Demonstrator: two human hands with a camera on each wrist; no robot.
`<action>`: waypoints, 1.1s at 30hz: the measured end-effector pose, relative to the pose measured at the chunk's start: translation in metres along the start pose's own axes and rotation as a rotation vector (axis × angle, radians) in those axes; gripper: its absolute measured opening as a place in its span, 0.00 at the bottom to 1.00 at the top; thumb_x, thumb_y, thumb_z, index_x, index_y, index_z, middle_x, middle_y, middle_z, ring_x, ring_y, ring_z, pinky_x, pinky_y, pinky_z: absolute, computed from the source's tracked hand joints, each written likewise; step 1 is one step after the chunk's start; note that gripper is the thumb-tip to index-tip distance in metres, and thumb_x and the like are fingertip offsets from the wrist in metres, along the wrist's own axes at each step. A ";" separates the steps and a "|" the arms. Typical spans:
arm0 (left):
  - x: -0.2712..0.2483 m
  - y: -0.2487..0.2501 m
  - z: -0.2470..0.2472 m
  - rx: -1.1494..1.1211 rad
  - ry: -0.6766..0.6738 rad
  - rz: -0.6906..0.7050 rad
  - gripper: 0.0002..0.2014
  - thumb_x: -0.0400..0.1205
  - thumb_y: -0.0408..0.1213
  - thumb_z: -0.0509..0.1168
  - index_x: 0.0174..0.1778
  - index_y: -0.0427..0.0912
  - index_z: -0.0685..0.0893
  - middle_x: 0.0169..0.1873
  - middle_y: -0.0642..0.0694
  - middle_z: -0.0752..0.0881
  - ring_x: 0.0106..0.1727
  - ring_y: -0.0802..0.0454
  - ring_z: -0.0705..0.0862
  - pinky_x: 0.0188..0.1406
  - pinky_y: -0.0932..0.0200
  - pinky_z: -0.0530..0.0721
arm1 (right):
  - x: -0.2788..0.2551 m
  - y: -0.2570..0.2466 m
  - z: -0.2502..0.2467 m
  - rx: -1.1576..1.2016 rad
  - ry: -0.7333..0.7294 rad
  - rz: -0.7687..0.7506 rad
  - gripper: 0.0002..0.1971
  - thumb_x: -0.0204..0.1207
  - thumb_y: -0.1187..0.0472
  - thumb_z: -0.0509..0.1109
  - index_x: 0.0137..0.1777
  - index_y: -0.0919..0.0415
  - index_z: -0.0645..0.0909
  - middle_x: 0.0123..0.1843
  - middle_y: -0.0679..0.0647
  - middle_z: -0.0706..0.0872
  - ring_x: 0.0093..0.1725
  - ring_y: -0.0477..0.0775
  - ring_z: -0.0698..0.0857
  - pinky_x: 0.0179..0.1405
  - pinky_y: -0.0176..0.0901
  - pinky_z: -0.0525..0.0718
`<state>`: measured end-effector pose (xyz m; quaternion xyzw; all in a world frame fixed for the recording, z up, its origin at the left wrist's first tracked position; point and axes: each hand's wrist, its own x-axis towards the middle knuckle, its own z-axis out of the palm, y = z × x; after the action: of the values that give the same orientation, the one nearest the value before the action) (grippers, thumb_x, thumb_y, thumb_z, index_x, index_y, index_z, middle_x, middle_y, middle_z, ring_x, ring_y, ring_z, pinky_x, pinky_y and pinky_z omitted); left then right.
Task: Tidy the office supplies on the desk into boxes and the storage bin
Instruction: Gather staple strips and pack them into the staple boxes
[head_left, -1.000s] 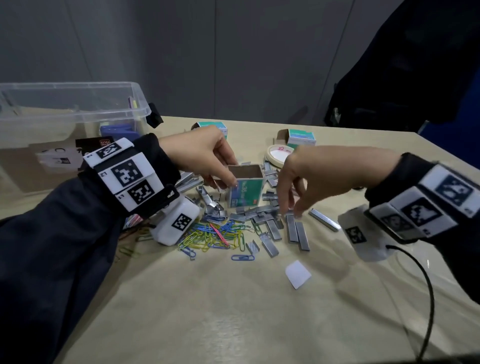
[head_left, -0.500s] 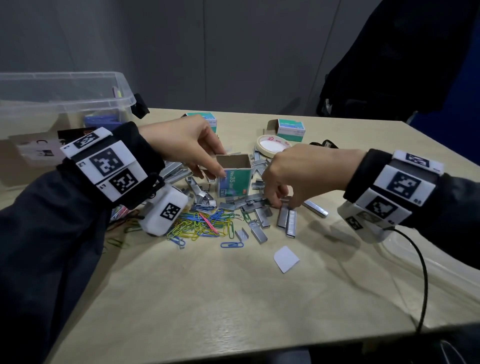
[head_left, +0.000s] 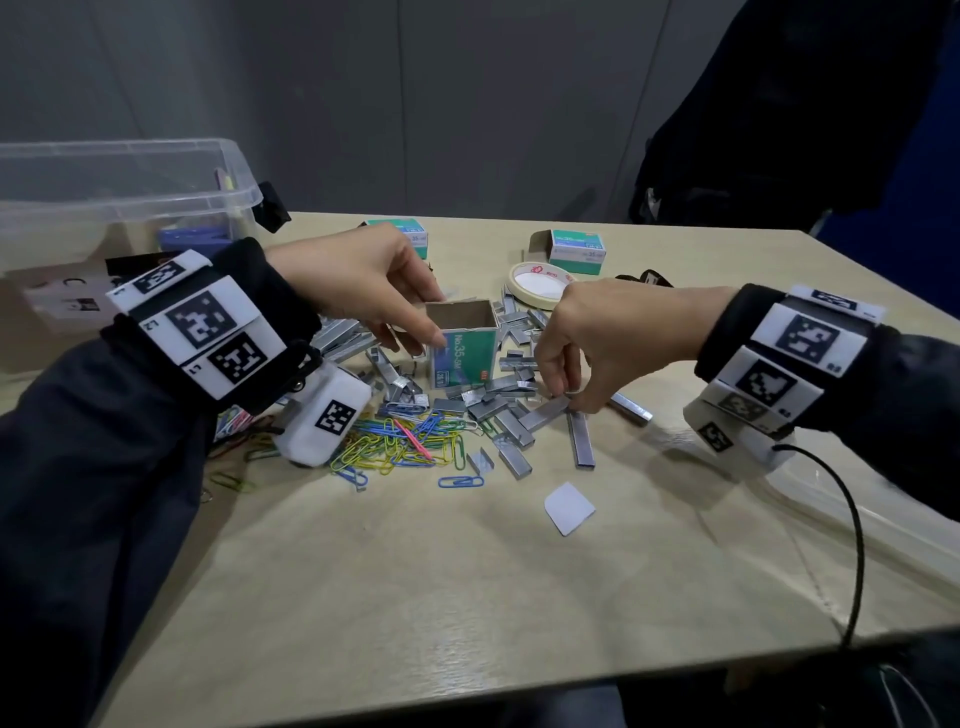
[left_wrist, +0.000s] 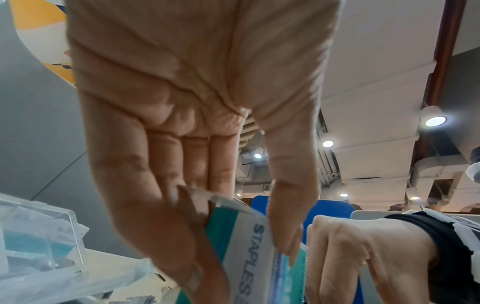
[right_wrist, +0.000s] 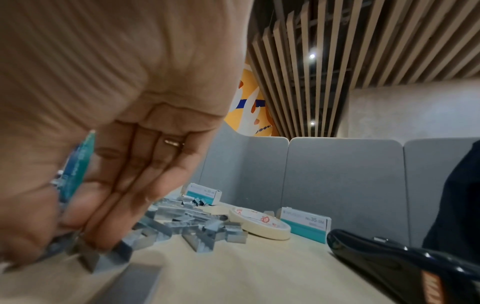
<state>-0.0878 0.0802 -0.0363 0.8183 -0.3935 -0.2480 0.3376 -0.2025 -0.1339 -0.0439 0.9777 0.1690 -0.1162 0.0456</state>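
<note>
Two hands at work mid-desk: left hand (head_left: 358, 283) pinches the open green box (head_left: 462, 347), standing upright among scattered staples (head_left: 511, 410). Right hand (head_left: 597, 343) has its fingertips curled down onto a staple strip (head_left: 545, 414) just right of the box, pinching it. Paperclips (head_left: 400, 441) lie in front; clear bin (head_left: 130, 202) sits far left.

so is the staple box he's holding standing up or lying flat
Standing upright: the staple box rests on one end, open top facing up, left hand gripping it.
</note>
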 end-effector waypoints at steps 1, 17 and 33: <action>0.000 0.000 0.000 -0.003 0.005 -0.002 0.15 0.71 0.30 0.77 0.54 0.32 0.89 0.32 0.42 0.90 0.30 0.55 0.88 0.35 0.62 0.89 | 0.000 0.000 0.001 0.012 0.004 -0.007 0.09 0.61 0.56 0.82 0.36 0.45 0.85 0.32 0.37 0.88 0.39 0.37 0.86 0.34 0.34 0.79; 0.000 -0.001 0.000 -0.011 0.018 -0.007 0.17 0.71 0.29 0.77 0.56 0.31 0.87 0.35 0.40 0.91 0.32 0.53 0.89 0.34 0.62 0.89 | -0.005 0.003 0.007 0.044 0.014 -0.038 0.09 0.61 0.54 0.82 0.40 0.46 0.86 0.38 0.37 0.89 0.37 0.34 0.83 0.30 0.26 0.71; -0.003 0.000 -0.002 -0.007 -0.005 0.014 0.21 0.63 0.36 0.81 0.51 0.35 0.89 0.44 0.35 0.91 0.32 0.54 0.88 0.36 0.64 0.88 | -0.015 0.011 -0.006 0.270 0.117 -0.005 0.11 0.61 0.67 0.84 0.40 0.54 0.90 0.35 0.45 0.91 0.35 0.39 0.89 0.40 0.44 0.88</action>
<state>-0.0880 0.0830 -0.0351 0.8136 -0.3994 -0.2490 0.3413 -0.2107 -0.1485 -0.0340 0.9796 0.1564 -0.0810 -0.0965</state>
